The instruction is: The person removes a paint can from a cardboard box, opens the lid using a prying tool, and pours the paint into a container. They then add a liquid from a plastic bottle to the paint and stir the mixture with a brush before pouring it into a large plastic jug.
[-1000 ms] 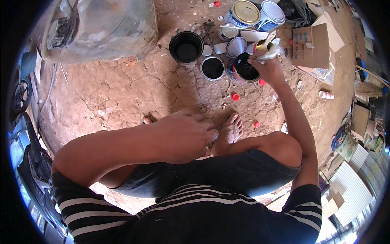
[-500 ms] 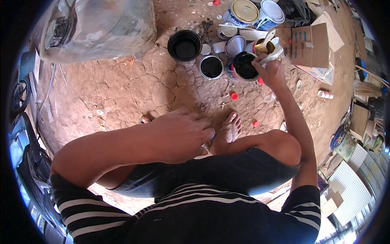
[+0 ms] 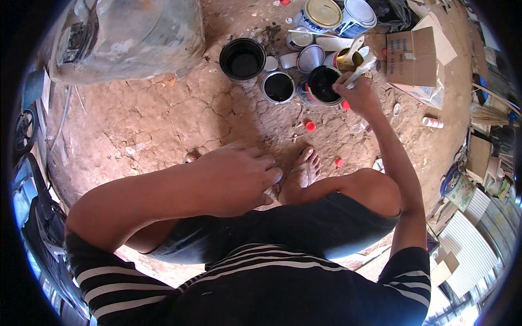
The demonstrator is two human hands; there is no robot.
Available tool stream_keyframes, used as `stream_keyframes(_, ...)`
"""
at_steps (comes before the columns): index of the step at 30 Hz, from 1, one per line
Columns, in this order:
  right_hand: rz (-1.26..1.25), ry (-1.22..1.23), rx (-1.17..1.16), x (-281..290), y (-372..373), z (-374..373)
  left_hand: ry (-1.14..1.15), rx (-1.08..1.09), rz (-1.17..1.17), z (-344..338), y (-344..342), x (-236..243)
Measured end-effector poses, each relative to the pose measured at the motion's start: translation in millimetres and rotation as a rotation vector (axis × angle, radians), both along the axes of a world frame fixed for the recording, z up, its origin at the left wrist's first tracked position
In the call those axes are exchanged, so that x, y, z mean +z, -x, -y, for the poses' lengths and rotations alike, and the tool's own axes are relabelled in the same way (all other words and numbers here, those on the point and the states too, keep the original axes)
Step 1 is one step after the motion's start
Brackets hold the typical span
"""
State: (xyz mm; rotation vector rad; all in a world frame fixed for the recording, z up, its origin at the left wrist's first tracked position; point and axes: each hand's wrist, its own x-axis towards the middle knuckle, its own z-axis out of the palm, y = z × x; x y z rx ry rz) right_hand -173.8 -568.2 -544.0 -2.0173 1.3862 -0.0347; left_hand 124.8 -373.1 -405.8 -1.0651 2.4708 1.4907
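My right hand (image 3: 359, 98) is closed around a pale, whitish stick-like tool (image 3: 363, 69) at the right rim of a can of black paint (image 3: 322, 81). The tool slants up and to the right; its lower end is hidden by my fingers and the can, so I cannot tell its kind. My left hand (image 3: 244, 176) hangs loosely between my knees, fingers apart and slightly bent, with nothing visible in it. Left of the can stand a second, smaller can of black paint (image 3: 278, 88) and a black tub (image 3: 242, 58) with dark contents.
Behind the paint cans stand a grey-lidded can (image 3: 311, 57), an open can with yellowish contents and a brush (image 3: 348, 57), and larger lidded cans (image 3: 324, 12). A cardboard box (image 3: 411, 57) lies to the right, a big cloudy plastic container (image 3: 130, 38) at far left. Red caps (image 3: 310, 126) dot the cracked earth floor.
The tool in my right hand has tilted more steeply upward. The whole view has shifted slightly; my left hand keeps much the same pose.
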Motion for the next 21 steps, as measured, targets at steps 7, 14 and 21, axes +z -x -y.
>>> stream_keyframes(7,0.249,0.096,-0.042,-15.2,-18.5,4.2,0.001,-0.035,0.008,2.2,3.6,5.0)
stream_keyframes(14,0.092,-0.061,0.013,-2.3,-6.1,-6.1,0.072,0.021,-0.011,-9.3,0.0,-1.7)
stream_keyframes(21,0.072,0.177,-0.006,-21.9,-5.3,12.8,0.057,-0.023,-0.022,-5.1,2.3,4.0)
